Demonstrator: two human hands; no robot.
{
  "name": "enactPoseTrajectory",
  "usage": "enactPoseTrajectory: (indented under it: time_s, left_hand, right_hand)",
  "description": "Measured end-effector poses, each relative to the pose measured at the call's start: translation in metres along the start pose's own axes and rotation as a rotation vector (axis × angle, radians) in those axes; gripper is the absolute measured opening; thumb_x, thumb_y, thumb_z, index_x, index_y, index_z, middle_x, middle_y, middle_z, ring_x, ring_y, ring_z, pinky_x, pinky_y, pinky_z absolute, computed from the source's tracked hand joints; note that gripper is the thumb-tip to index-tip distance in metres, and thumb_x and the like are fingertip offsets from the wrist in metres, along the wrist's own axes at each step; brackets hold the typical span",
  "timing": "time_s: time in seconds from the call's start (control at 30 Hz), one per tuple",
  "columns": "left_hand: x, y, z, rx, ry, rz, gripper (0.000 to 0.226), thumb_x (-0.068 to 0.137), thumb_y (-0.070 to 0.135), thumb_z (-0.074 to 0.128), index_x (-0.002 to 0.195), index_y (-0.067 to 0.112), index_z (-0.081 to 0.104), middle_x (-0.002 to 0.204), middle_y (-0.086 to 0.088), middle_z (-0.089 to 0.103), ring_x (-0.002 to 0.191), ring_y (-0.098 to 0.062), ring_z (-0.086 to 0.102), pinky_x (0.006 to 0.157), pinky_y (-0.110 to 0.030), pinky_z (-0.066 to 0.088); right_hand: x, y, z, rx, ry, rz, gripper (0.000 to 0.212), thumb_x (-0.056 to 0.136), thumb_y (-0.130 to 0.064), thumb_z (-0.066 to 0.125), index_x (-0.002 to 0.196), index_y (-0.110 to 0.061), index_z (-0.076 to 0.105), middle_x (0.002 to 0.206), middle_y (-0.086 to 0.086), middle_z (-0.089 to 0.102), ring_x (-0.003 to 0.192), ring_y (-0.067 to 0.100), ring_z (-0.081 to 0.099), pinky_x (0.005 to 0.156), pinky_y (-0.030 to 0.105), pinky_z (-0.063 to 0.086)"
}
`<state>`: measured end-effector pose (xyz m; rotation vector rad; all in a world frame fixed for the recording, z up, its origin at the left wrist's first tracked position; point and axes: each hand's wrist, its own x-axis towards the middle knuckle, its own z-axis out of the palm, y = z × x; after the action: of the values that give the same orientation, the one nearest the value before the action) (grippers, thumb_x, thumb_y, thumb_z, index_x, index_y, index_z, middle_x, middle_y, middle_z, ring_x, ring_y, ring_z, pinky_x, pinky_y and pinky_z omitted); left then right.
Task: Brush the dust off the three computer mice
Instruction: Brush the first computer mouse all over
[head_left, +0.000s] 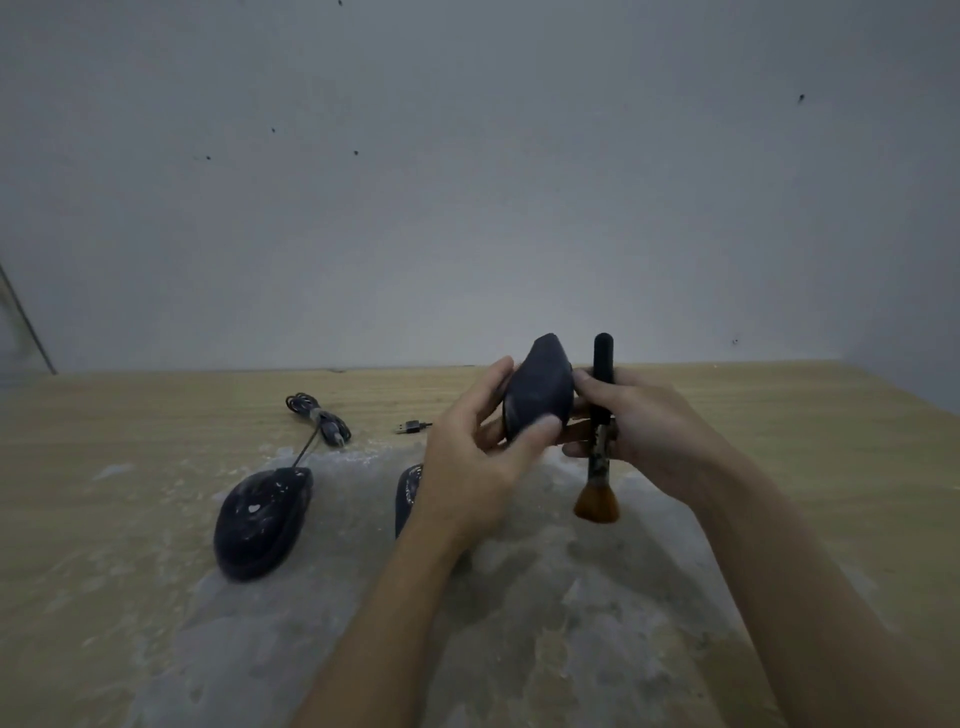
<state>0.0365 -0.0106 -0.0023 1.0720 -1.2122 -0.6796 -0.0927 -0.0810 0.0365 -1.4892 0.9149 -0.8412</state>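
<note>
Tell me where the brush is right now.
In the head view the brush is right of centre, held upright in the right hand with bristles pointing down above the dusty table, just right of the mouse held by the left hand.

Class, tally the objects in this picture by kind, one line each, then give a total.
Computer mice: 3 (held mouse, left mouse, middle mouse partly hidden)
Brush: 1
Loose USB plug: 1
Total: 5
</note>
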Motion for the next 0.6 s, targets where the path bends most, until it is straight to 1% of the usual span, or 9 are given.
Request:
enactPoseTrajectory:
  time_s: [0.07,0.13,0.23,0.3,0.33,0.4,0.43,0.53,0.6]
  left_hand:
    - [0.0024,0.0027,-0.0025,-0.204,0.005,-0.103,0.04,0.088,0.018,0.053,0.128,0.017,0.05,0.12,0.003,0.062,0.105,-0.017,0.065,0.081,-0.03,0.056]
    - [0.006,0.0052,-0.0055,-0.346,0.027,-0.192,0.029,0.094,0.021,0.043,0.119,0.014,0.058,0.112,0.001,0.068,0.094,-0.021,0.069,0.07,-0.032,0.058]
    - [0.0092,0.0083,-0.0082,-0.406,0.017,-0.294,0.029,0.093,0.022,0.046,0.115,0.01,0.061,0.105,-0.004,0.071,0.082,-0.023,0.071,0.061,-0.029,0.056]
    - [0.0098,0.0077,-0.0069,-0.406,-0.027,-0.342,0.03,0.091,0.022,0.051,0.113,0.006,0.063,0.104,-0.008,0.071,0.078,-0.021,0.071,0.062,-0.028,0.057]
    - [0.0099,0.0074,-0.0055,-0.401,-0.047,-0.357,0.03,0.09,0.023,0.052,0.111,0.005,0.064,0.1,-0.008,0.071,0.078,-0.019,0.071,0.064,-0.028,0.058]
    - [0.0096,0.0068,-0.0024,-0.395,-0.083,-0.374,0.028,0.089,0.022,0.053,0.108,0.005,0.065,0.094,-0.007,0.072,0.078,-0.017,0.071,0.07,-0.026,0.058]
    - [0.0094,0.0068,-0.0008,-0.404,-0.094,-0.385,0.028,0.089,0.023,0.053,0.108,0.005,0.065,0.094,-0.007,0.072,0.078,-0.016,0.071,0.07,-0.024,0.058]
    - [0.0088,0.0067,0.0015,-0.418,-0.102,-0.453,0.034,0.088,0.03,0.053,0.113,0.007,0.062,0.102,-0.01,0.071,0.081,-0.016,0.07,0.066,-0.024,0.058]
    - [0.0089,0.007,0.0012,-0.426,-0.106,-0.491,0.037,0.088,0.033,0.053,0.114,0.007,0.061,0.109,-0.012,0.069,0.087,-0.02,0.069,0.067,-0.027,0.059]
  right_hand:
    - [0.0005,0.0004,-0.0024,-0.015,0.006,-0.001,0.02,0.097,-0.023,0.044,0.097,-0.012,0.06,0.092,0.008,0.064,0.075,0.02,0.066,0.066,0.032,0.055]
    - [0.0001,-0.0008,-0.0035,-0.043,0.007,-0.013,0.019,0.097,-0.024,0.043,0.094,-0.017,0.061,0.094,0.009,0.063,0.08,0.021,0.063,0.069,0.034,0.054]
    - [0.0007,-0.0009,-0.005,-0.145,-0.015,-0.047,0.024,0.097,-0.028,0.042,0.1,-0.016,0.063,0.098,0.012,0.065,0.085,0.023,0.062,0.067,0.032,0.054]
    - [-0.0001,-0.0019,-0.0051,-0.237,-0.018,-0.079,0.029,0.097,-0.031,0.042,0.103,-0.014,0.064,0.095,0.012,0.065,0.085,0.024,0.062,0.059,0.023,0.05]
    - [-0.0002,-0.002,-0.005,-0.28,-0.019,-0.098,0.031,0.097,-0.033,0.042,0.103,-0.013,0.064,0.096,0.014,0.066,0.087,0.027,0.062,0.06,0.023,0.05]
    - [0.0003,-0.0018,-0.0045,-0.349,-0.025,-0.118,0.033,0.096,-0.036,0.042,0.103,-0.012,0.064,0.1,0.017,0.067,0.09,0.03,0.064,0.065,0.03,0.051]
    - [0.0002,-0.0021,-0.0038,-0.373,-0.029,-0.118,0.034,0.096,-0.037,0.042,0.103,-0.012,0.063,0.099,0.017,0.067,0.086,0.028,0.063,0.065,0.032,0.051]
    - [-0.0002,-0.0032,-0.0028,-0.399,-0.034,-0.124,0.035,0.096,-0.038,0.042,0.101,-0.01,0.063,0.093,0.018,0.065,0.078,0.021,0.059,0.066,0.032,0.047]
    - [-0.0004,-0.0039,-0.0031,-0.398,-0.035,-0.134,0.035,0.096,-0.037,0.042,0.099,-0.009,0.063,0.091,0.016,0.064,0.077,0.019,0.058,0.065,0.027,0.046]
